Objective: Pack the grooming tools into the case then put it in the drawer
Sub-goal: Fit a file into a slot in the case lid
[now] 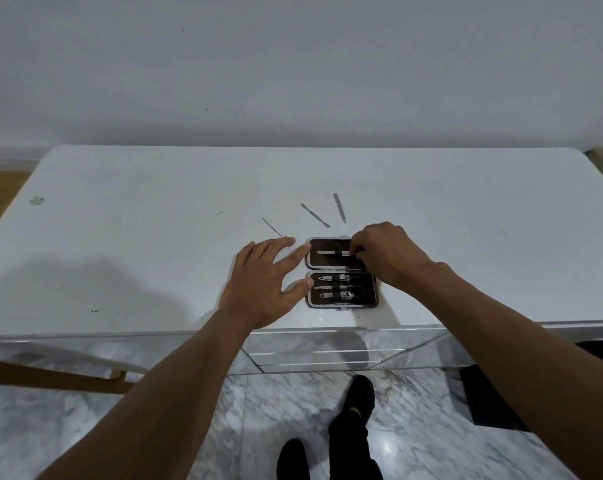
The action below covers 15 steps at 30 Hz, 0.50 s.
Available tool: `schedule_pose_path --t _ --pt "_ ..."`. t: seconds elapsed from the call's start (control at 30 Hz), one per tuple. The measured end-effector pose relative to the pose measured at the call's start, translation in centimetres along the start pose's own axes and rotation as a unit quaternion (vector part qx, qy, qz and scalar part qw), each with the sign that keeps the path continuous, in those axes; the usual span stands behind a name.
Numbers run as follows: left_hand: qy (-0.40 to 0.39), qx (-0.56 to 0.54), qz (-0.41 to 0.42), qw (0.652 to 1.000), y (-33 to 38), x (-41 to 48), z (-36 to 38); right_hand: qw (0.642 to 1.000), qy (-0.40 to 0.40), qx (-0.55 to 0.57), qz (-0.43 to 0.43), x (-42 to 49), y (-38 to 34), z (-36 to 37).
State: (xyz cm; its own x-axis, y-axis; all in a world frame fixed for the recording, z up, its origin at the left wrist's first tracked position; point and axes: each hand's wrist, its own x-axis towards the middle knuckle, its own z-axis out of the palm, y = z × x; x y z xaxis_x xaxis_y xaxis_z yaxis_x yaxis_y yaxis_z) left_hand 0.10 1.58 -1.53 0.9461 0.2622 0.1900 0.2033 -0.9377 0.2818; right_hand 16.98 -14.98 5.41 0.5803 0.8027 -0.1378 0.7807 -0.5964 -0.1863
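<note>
On the white tabletop [120,237], the left hand [263,282] lies flat with fingers spread, grasping nothing, its fingertips touching the left edge of the open case [341,273]. Three loose tools lie just beyond: a thin pick [272,227], a pusher [314,215] and a file [339,207]. The right hand [386,256] is over the case's far half, fingers pinched on a slim tool [331,252] lying there.

tools [340,287]: shiny metal | tabletop [120,237]: smooth white | floor [224,427]: glossy marble
</note>
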Motion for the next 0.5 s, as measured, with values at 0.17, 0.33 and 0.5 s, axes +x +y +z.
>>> schedule_pose_path --t 0.17,0.33,0.5 --pt "0.000 -0.004 0.000 1.000 -0.06 -0.03 0.10 1.000 -0.006 0.001 -0.002 0.20 -0.12 0.09" --pt "-0.002 -0.003 0.000 1.000 -0.06 0.00 0.06 1.000 -0.007 0.005 -0.004 0.29 -0.46 0.19" --pt "0.002 -0.005 0.000 1.000 -0.04 -0.01 0.00 1.000 -0.009 0.007 -0.001 0.41 -0.47 0.27"
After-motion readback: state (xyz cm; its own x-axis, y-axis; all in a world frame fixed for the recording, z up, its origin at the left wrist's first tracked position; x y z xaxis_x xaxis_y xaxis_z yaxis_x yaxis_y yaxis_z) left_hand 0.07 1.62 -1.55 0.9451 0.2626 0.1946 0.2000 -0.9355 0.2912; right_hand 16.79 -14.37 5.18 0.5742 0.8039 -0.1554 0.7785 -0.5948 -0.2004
